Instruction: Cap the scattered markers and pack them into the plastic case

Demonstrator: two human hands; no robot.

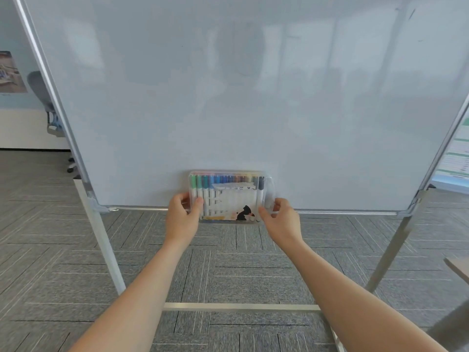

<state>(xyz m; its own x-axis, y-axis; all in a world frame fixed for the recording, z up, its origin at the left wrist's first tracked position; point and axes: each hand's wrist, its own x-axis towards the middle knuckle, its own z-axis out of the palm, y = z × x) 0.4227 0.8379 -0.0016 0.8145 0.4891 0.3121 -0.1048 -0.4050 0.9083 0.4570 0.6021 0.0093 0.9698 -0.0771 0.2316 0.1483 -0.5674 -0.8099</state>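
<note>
Clear plastic case (229,196) held up against the lower edge of a whiteboard (228,97), standing on its long side, flat face toward the camera. Its bottom edge overlaps the board's metal ledge (342,212) that runs along the foot of the board.

Left hand (181,217) grips the case's left short edge: thumb (198,203) curled over the front face, fingers wrapped behind. Right hand (279,219) grips the right short edge, thumb on the front near the lower corner, fingers round the side. Both forearms reach forward from the bottom of the view.

Inside the case: a row of markers (228,184) side by side, caps up, white barrels below. Caps run green and teal at left, blues in the middle, browns and pale tones further right, a dark one at the far right. All seen caps look seated.

Label on the case front: a paper insert with a black cartoon figure (245,213) near the lower right. Some printed characters near the top of the insert, too blurred to read. No brand legible.

Room to move: grey carpet floor (241,262) open below the hands; board legs (106,250) stand well apart to either side, a crossbar (238,306) low between them. Office chair (48,102) behind the board's left edge.
</note>
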